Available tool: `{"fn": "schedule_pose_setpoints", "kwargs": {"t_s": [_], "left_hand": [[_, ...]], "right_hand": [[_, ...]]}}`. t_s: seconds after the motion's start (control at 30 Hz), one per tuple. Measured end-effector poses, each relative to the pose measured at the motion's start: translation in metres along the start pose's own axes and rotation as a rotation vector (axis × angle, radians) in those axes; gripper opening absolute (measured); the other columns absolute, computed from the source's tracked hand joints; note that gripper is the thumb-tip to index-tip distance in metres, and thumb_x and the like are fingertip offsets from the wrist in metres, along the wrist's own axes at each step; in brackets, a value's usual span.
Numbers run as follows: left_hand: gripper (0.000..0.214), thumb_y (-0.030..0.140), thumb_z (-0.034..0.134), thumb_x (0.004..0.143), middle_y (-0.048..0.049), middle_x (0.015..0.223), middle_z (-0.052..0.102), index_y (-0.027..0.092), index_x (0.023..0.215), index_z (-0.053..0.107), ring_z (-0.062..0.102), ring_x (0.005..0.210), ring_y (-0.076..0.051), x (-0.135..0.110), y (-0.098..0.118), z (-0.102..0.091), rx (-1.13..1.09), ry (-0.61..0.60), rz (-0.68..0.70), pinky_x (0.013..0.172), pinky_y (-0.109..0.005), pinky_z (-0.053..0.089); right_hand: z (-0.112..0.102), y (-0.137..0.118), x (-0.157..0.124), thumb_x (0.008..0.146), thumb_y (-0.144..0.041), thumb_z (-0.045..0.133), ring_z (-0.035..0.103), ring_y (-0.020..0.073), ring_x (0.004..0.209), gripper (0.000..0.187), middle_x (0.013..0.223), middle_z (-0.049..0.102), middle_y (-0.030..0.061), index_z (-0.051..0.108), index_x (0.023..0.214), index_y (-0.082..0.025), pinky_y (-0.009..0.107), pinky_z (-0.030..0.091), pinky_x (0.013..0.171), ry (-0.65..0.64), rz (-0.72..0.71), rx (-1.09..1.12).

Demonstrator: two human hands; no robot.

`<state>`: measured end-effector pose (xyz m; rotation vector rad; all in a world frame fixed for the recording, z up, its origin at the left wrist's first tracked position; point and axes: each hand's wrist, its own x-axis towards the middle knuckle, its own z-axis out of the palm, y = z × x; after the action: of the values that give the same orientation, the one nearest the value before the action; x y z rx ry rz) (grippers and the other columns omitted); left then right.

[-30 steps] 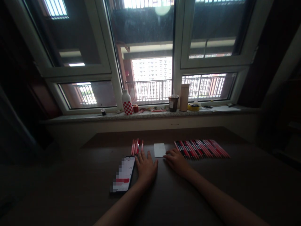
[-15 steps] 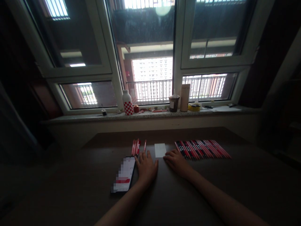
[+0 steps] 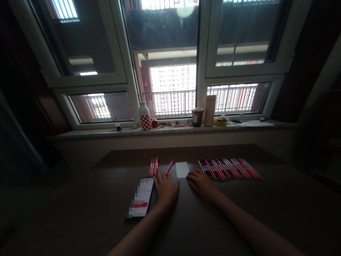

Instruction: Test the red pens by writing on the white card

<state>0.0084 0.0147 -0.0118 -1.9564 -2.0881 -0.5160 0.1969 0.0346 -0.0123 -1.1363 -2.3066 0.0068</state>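
Note:
My left hand [image 3: 166, 188] lies flat on the table with its fingers spread. The lower end of a single pink pen [image 3: 169, 166], slanting up to the right, meets its fingertips. Just left of that pen, a small group of pink and red pens [image 3: 153, 166] lies side by side. A phone [image 3: 142, 197] with a lit screen is beside my left hand. My right hand [image 3: 203, 185] rests on the table, fingers stretched toward the lower right corner of a square white paper [image 3: 182, 170]. Beyond it lies a long row of pink, red and black pens [image 3: 229, 169].
The dark table [image 3: 106, 234] ends before a window sill [image 3: 170, 131]. On the sill stand a red-and-white checked bottle [image 3: 145, 117], a lidded drink cup [image 3: 197, 117], a tan flask [image 3: 210, 110], a yellow tape roll [image 3: 220, 122] and some papers [image 3: 257, 123].
The single pen by my left fingertips has swung from nearly upright to slanting right, toward the white paper. Both hands have stayed almost in place.

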Motion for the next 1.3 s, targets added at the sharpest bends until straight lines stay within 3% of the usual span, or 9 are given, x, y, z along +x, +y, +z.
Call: {"fn": "schedule_pose_setpoints", "kwargs": {"t_s": [0.3,0.47,0.73,1.13,1.3], "left_hand": [[0.048,0.044,0.046,0.086,-0.0154,0.119,0.06,0.014,0.122,0.058,0.042,0.121,-0.034,-0.002,0.001,-0.013,-0.029,0.039,0.015,0.108,-0.058,0.018],[0.03,0.033,0.047,0.087,-0.0084,0.11,0.064,0.023,0.109,0.065,0.047,0.115,-0.028,-0.002,-0.001,-0.021,-0.134,0.03,0.01,0.106,-0.054,0.022],[0.027,0.024,0.045,0.087,-0.0053,0.098,0.068,0.026,0.099,0.07,0.053,0.105,-0.024,-0.001,-0.003,-0.026,-0.25,0.027,-0.026,0.104,-0.049,0.026],[0.029,0.027,0.042,0.091,-0.0048,0.105,0.067,0.027,0.103,0.068,0.056,0.103,-0.021,0.0,-0.003,-0.023,-0.29,0.073,-0.027,0.108,-0.046,0.023],[0.029,0.025,0.042,0.091,-0.0055,0.109,0.068,0.026,0.104,0.069,0.056,0.109,-0.021,0.0,-0.002,-0.023,-0.348,0.07,-0.019,0.11,-0.048,0.021]], "right_hand": [[-0.002,-0.001,0.0,0.09,-0.024,0.051,0.048,0.0238,0.106,0.027,0.115,0.064,0.005,0.064,0.114,-0.023,0.04,0.04,0.096,-0.021,0.013,0.013],[-0.001,-0.001,-0.001,0.091,-0.025,0.05,0.048,0.0234,0.107,0.027,0.116,0.063,0.0052,0.064,0.114,-0.023,0.039,0.04,0.096,-0.02,0.01,0.014],[-0.001,0.001,0.0,0.091,-0.025,0.051,0.049,0.0231,0.107,0.028,0.117,0.063,0.0055,0.064,0.115,-0.023,0.04,0.041,0.096,-0.022,0.01,0.003],[0.0,0.001,0.0,0.092,-0.027,0.048,0.047,0.0243,0.113,0.034,0.126,0.059,0.0044,0.058,0.124,-0.027,0.042,0.039,0.098,-0.062,0.02,-0.041],[0.003,0.002,-0.001,0.091,-0.025,0.049,0.046,0.0257,0.115,0.037,0.13,0.056,0.0065,0.055,0.127,-0.024,0.044,0.039,0.099,-0.02,0.006,-0.04]]}}
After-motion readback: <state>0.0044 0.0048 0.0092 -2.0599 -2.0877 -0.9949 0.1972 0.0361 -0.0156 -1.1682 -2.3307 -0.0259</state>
